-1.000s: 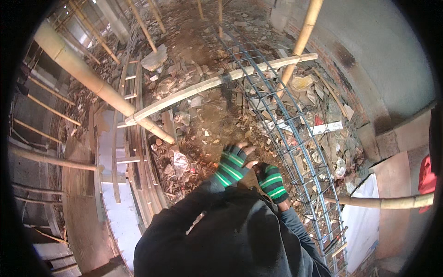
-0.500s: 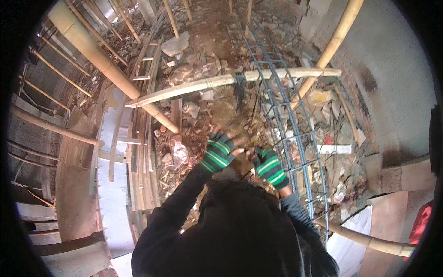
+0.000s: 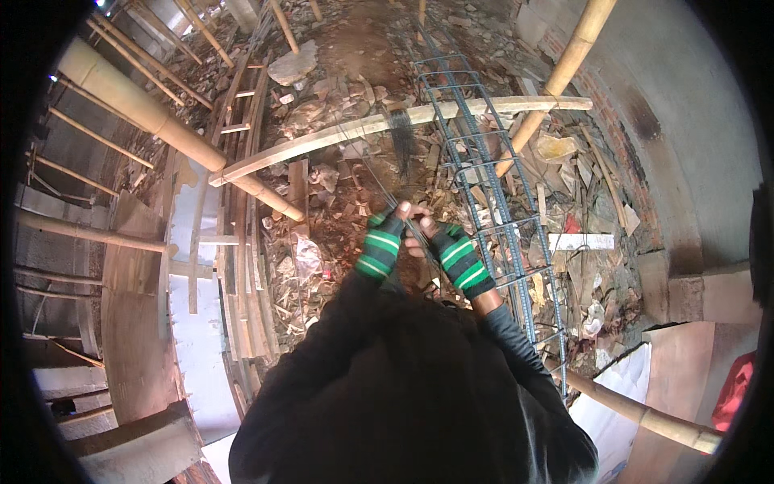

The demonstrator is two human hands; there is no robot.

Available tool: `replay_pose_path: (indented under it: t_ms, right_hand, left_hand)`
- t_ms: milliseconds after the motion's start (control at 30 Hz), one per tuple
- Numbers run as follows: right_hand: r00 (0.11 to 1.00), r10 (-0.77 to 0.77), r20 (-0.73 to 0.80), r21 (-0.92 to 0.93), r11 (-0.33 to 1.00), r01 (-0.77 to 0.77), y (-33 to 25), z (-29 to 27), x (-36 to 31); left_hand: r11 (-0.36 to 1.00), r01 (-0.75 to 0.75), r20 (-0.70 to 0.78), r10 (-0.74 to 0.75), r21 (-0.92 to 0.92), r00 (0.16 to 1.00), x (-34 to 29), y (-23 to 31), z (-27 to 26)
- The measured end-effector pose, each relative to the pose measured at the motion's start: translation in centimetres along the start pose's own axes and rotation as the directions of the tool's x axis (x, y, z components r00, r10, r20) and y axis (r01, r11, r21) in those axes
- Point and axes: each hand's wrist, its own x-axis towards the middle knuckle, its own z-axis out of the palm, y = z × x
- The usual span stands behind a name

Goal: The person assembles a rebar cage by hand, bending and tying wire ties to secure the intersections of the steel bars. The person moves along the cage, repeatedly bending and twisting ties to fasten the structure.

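Both of my hands wear fingerless gloves striped green, black and white, and they meet in front of my chest. My left hand (image 3: 383, 242) is closed around thin wires (image 3: 382, 187), which run up and away toward the wooden bar. Close against it, my right hand (image 3: 455, 252) has its fingertips pinched on the same wires. Over the wooden bar (image 3: 322, 139) hangs a bundle of dark wires (image 3: 402, 141), beyond my hands. To the right of my right hand stretches a long steel rebar cage (image 3: 493, 181), passing under the bar.
Bamboo poles (image 3: 153, 113) stand at left, and another pole (image 3: 562, 77) leans at right. Planks (image 3: 246, 282) and boards lie along the left. Rubble (image 3: 322, 97) covers the ground. A grey wall (image 3: 685, 137) rises at right, with a bamboo pole (image 3: 645, 415) crossing low.
My hands have come together and moved slightly up. Thin wires now show clearly between them. The view has shifted a little, so the bar and poles sit slightly higher and left.
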Motion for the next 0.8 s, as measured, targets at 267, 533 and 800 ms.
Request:
replay_pose_path:
  t_ms: [267,533,800]
  right_hand:
    - [0.965,-0.138,-0.224,-0.013,0.99,0.139,-1.9,-6.4,2.7]
    - [0.906,-0.295,-0.303,-0.387,0.907,0.166,-4.0,-5.7,5.8]
    - [0.874,-0.481,-0.072,-0.666,0.676,0.317,-6.1,0.5,9.5]
  left_hand:
    - [0.937,0.114,0.033,-0.109,-0.33,0.993,9.1,2.4,-4.6]
    - [0.936,0.106,0.04,-0.098,-0.336,0.994,15.9,6.8,-7.2]
    - [0.939,0.095,0.008,-0.098,-0.331,0.995,17.5,8.6,-8.9]
